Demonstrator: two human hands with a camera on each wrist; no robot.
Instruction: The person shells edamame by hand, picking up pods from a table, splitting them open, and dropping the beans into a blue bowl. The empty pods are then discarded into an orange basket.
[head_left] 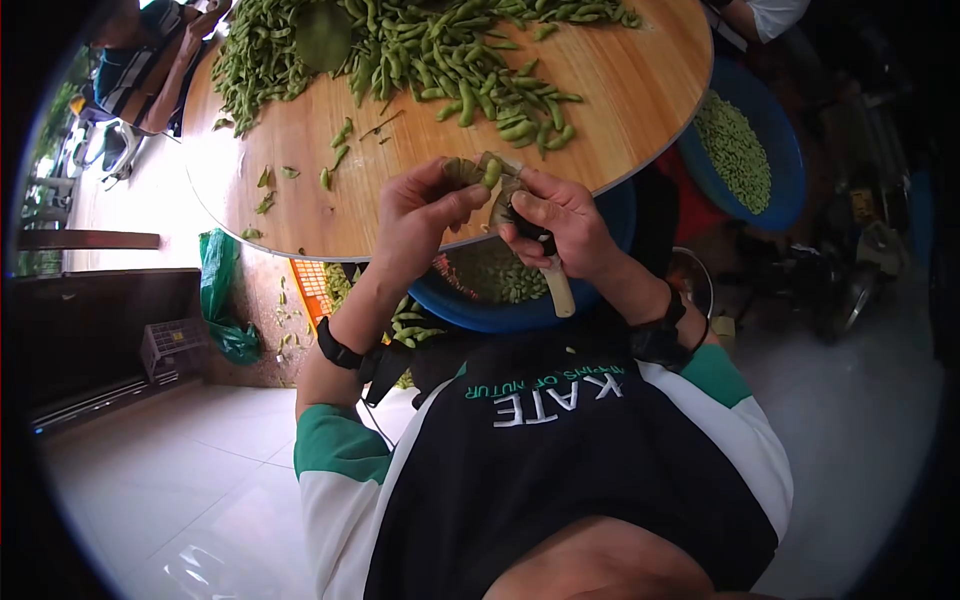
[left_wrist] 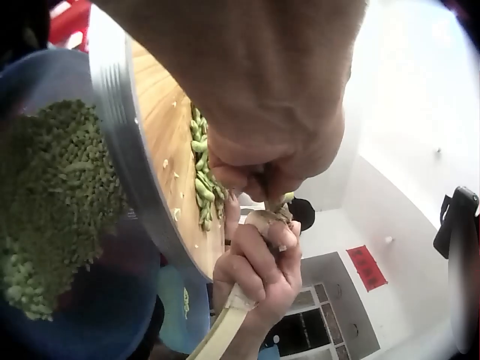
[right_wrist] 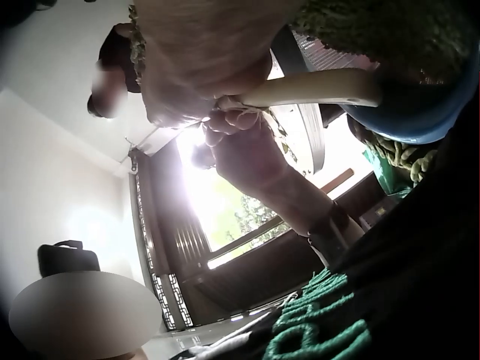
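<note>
Over the near edge of the round wooden table (head_left: 640, 110), my two hands meet. My left hand (head_left: 425, 215) pinches a green soybean pod (head_left: 492, 173) between thumb and fingers. In my right hand (head_left: 565, 225) is a tool with a pale handle (head_left: 560, 287), gripped with the handle pointing down; its working end is hidden by the fingers. Brownish wrapping covers some fingertips. The left wrist view shows the left fingers right at the right hand's thumb. Beneath the hands sits a blue basin (head_left: 465, 318) with shelled beans (head_left: 518, 284) in it.
A large heap of soybean pods (head_left: 400, 50) covers the table's far side. Another blue basin (head_left: 790, 165) of shelled beans stands at the right. An orange crate (head_left: 312, 288) and a green plastic bag (head_left: 222, 300) are at lower left. Another person's arm (head_left: 165, 85) shows at upper left.
</note>
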